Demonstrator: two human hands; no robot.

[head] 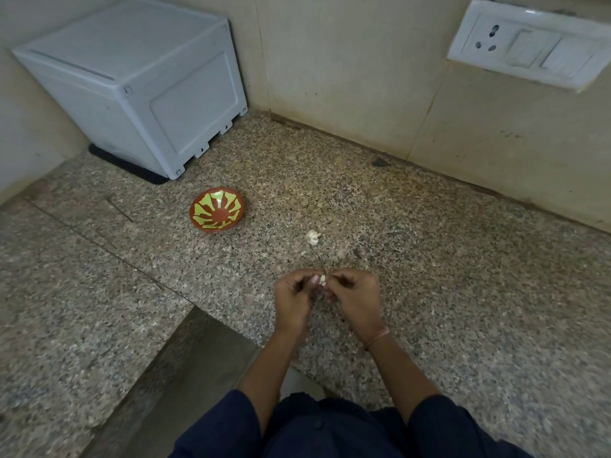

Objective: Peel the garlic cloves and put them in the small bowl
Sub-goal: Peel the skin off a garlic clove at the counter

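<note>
A home kitchen corner is suggested: a speckled granite worktop (429,259) is set against beige wall panels (347,61), a white switch-and-socket plate (529,44) is mounted above it, a white plastic box (132,84) is stood in the corner, and garlic (312,237) is laid near a painted bowl (216,209).

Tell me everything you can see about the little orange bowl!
The small bowl is round and shallow, reddish-orange and glossy, with yellow-green petal shapes fanning out from its middle like a flower. It sits upright on the speckled stone counter, just in front of the white box and left of a loose garlic piece. It looks empty, and nothing touches it except the counter.
</note>
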